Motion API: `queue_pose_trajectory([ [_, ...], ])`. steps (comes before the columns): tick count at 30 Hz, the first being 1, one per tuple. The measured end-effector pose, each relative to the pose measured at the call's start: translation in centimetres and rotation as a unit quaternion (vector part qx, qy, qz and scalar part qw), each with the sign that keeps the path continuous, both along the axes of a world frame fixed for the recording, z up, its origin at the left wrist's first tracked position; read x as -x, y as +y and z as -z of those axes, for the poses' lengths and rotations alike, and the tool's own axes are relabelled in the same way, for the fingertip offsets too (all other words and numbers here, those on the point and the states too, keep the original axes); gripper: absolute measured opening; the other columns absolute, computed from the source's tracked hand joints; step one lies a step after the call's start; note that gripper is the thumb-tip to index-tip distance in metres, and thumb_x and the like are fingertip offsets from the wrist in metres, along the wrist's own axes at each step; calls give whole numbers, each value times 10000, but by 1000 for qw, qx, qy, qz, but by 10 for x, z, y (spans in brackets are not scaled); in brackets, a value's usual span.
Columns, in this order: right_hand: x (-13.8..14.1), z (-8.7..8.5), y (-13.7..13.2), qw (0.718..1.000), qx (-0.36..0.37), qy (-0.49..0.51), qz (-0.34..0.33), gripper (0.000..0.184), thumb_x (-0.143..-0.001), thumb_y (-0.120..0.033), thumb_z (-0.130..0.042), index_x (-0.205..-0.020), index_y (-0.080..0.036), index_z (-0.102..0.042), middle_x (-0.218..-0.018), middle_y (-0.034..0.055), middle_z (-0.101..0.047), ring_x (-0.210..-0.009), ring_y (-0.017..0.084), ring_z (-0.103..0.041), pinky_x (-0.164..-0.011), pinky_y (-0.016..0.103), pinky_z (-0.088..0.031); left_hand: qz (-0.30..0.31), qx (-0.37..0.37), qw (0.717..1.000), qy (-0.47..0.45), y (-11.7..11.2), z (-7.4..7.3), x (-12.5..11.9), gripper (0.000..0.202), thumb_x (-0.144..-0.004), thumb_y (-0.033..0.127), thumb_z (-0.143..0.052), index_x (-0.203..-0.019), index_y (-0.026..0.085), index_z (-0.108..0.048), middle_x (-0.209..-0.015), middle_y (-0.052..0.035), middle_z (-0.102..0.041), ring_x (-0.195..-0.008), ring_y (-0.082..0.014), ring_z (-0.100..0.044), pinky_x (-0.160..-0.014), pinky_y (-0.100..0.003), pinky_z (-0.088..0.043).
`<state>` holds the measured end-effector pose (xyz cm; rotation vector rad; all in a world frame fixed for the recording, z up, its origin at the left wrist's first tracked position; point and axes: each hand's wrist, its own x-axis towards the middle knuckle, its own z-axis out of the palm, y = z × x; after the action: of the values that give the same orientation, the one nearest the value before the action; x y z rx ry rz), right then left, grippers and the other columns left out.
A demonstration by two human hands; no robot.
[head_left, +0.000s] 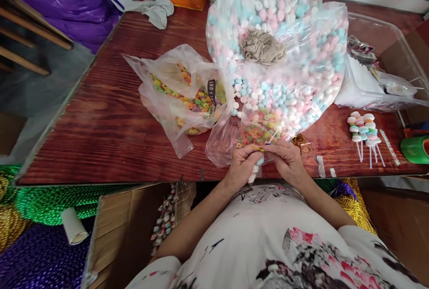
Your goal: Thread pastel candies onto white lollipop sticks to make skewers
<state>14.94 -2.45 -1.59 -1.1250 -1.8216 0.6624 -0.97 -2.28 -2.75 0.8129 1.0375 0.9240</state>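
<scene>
At the table's front edge my left hand [240, 166] is closed around a stack of pastel candies [255, 172], which slants down below its fingers. A thin yellow strip [258, 148] shows at its fingertips. Beside it, my right hand [287, 160] is pinched closed, its fingertips meeting those of the left. What the right fingertips hold is too small to make out. Just beyond both hands lies a clear bag of colored ring-shaped pieces [254, 134]. A large clear bag of pink, white and blue candies [278, 87] spreads behind it, with a crumpled brown cloth [263, 47] on top.
An open plastic bag of colored rings [197, 101] lies left of center. Several candy sticks [363, 130] rest at right, near a clear bin [372, 101] and green tape roll [414, 149]. An orange box [187, 0] stands at the back; a cardboard box [115, 231] is below the table.
</scene>
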Motion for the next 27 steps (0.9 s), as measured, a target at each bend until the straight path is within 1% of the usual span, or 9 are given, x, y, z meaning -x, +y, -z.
queue_pose_trajectory([
  [4, 2, 10, 0, 999, 27, 41, 10, 213, -897, -165, -596, -972, -265, -768, -725, 5, -691, -655, 143, -606, -642, 299, -482, -1, -29, 999, -15, 0, 5, 6, 185, -727, 358, -764, -730, 174, -742, -628, 10, -587, -519, -65, -465, -447, -169, -396],
  [9, 13, 23, -12, 986, 38, 142, 78, 249, -863, -196, -659, -1104, -254, -682, -709, -28, -655, -617, 123, -572, -638, 284, -494, -10, 0, 1000, -27, 1, 8, 9, 237, -714, 411, -780, -764, 182, -746, -561, 18, -555, -481, -76, -457, -402, -174, -369],
  [12, 16, 30, -17, 962, 103, 229, 107, 141, -822, -260, -724, -937, -229, -649, -704, -28, -645, -627, 122, -585, -624, 267, -498, -9, -23, 1000, -15, 2, 5, 10, 238, -717, 418, -777, -728, 183, -739, -570, 6, -567, -506, -88, -478, -421, -186, -384],
  [16, 7, 36, -11, 901, 311, 302, 14, 297, -755, -451, -766, -760, -192, -622, -631, -29, -616, -548, 112, -550, -555, 252, -476, 21, -118, 992, 42, 7, -2, 11, 222, -751, 359, -748, -623, 181, -712, -615, -17, -592, -589, -110, -510, -517, -212, -414],
  [18, -1, 35, -4, 901, 343, 259, -53, 357, -755, -511, -746, -723, -184, -604, -603, -35, -581, -544, 111, -522, -548, 250, -457, 71, -170, 980, 80, 11, -6, 13, 239, -772, 338, -729, -600, 174, -703, -606, -18, -588, -593, -113, -502, -554, -224, -404],
  [20, -11, 31, 2, 931, 307, 153, -126, 335, -834, -488, -669, -722, -184, -584, -633, -25, -570, -599, 121, -519, -576, 255, -448, 130, -207, 963, 110, 16, -9, 17, 261, -776, 320, -714, -568, 165, -689, -567, -9, -565, -564, -105, -474, -555, -227, -376],
  [23, -20, 21, 6, 969, 120, -38, -214, 231, -956, -305, -472, -789, -181, -573, -716, 22, -580, -686, 153, -505, -629, 293, -440, 226, -188, 949, 116, 23, -12, 25, 275, -744, 309, -706, -515, 159, -672, -502, 3, -530, -514, -96, -438, -509, -216, -333],
  [25, -22, 13, 5, 954, -54, -144, -256, 211, -953, -195, -408, -825, -175, -574, -728, 50, -578, -695, 176, -478, -648, 336, -426, 290, -116, 946, 92, 23, -12, 31, 209, -688, 304, -725, -533, 165, -702, -490, 4, -551, -482, -95, -436, -471, -207, -323],
  [27, -22, 6, 2, 915, -191, -206, -290, 202, -940, -141, -407, -847, -173, -584, -721, 61, -576, -690, 191, -462, -651, 366, -407, 337, -15, 940, 52, 21, -11, 35, 130, -630, 283, -747, -560, 175, -729, -487, 6, -575, -442, -89, -430, -429, -196, -319],
])
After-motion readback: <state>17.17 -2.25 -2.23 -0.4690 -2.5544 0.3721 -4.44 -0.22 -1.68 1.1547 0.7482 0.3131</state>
